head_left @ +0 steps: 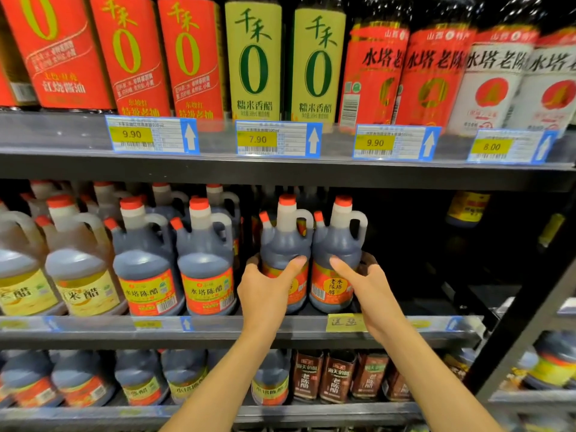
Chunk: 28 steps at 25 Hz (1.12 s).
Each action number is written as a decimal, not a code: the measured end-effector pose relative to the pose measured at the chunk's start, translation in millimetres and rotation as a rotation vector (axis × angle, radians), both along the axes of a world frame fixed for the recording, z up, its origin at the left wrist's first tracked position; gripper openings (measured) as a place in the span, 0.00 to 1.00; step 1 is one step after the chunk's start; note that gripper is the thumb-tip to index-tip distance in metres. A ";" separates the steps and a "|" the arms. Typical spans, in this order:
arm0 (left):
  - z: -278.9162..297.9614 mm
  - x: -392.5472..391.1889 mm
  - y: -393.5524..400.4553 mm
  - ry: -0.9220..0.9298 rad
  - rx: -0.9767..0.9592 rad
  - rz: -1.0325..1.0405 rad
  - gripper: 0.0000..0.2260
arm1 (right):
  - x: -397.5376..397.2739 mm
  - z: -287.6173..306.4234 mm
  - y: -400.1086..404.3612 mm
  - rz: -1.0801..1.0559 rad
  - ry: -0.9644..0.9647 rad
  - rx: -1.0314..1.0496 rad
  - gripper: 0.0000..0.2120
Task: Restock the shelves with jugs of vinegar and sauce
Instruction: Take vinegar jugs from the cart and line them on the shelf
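The left hand (265,288) grasps one dark vinegar jug (285,254) and the right hand (366,285) another (336,257) on the middle shelf (218,325), which probably need pushing back next.

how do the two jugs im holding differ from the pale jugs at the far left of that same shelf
The two held jugs hold near-black liquid; the pale jugs hold light yellowish liquid. The held jugs carry red-orange labels, the pale jugs yellow ones. The left hand and right hand grip the held jugs at the shelf's open stretch, while the pale jugs stand untouched. Both kinds share red caps, a loop handle and a side spout.
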State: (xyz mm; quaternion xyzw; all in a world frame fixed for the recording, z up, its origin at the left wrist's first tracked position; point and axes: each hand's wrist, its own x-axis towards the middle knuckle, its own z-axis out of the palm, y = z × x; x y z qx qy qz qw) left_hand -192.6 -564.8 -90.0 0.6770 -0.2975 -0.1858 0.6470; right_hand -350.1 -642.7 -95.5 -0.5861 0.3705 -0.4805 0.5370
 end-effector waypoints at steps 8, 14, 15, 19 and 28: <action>5.0 13.1 -13.7 -0.004 0.011 0.040 0.43 | 10.2 3.9 -12.9 0.062 -0.019 0.055 0.41; 7.2 21.3 -24.6 0.036 -0.054 0.036 0.28 | 24.3 4.3 -27.2 0.077 -0.012 0.116 0.52; 7.0 21.0 -27.3 0.032 -0.069 0.045 0.27 | 26.0 4.9 -29.3 0.076 -0.003 0.113 0.51; 9.6 23.6 -42.2 0.043 -0.052 0.061 0.30 | 33.9 11.2 -35.6 0.070 0.025 0.095 0.50; 11.5 33.0 -64.2 0.078 -0.047 0.091 0.33 | 51.7 13.9 -58.8 0.053 0.059 0.137 0.36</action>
